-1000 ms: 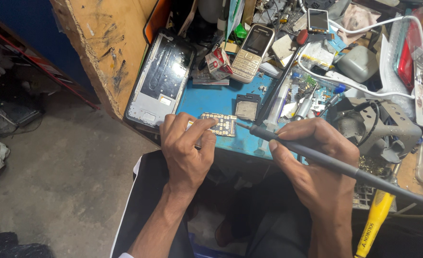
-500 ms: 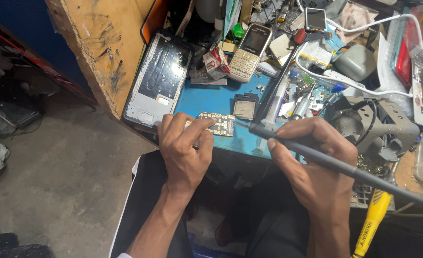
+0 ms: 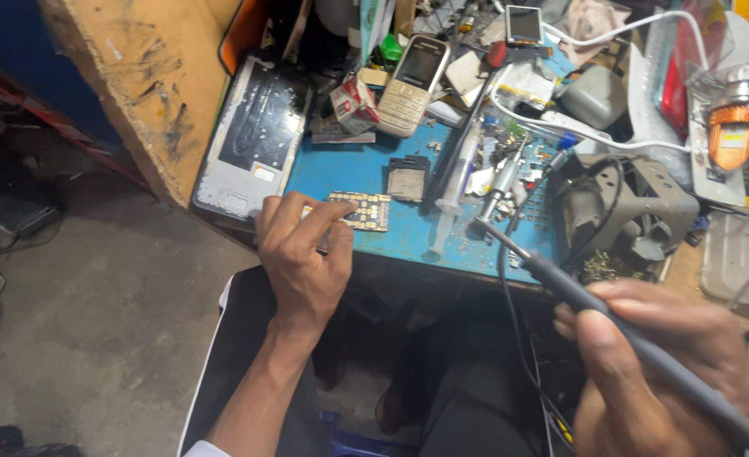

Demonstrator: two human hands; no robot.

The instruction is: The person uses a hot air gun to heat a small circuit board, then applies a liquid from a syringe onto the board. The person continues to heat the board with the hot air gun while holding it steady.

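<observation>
A worn grey concrete floor [image 3: 78, 338] fills the near left; a scuffed wooden board [image 3: 150, 85] leans at far left beside the cluttered blue-topped bench [image 3: 349, 169]

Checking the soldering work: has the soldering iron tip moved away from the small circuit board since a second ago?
Yes. The soldering iron tip has swung right, away from the circuit board, toward the syringe.
</observation>
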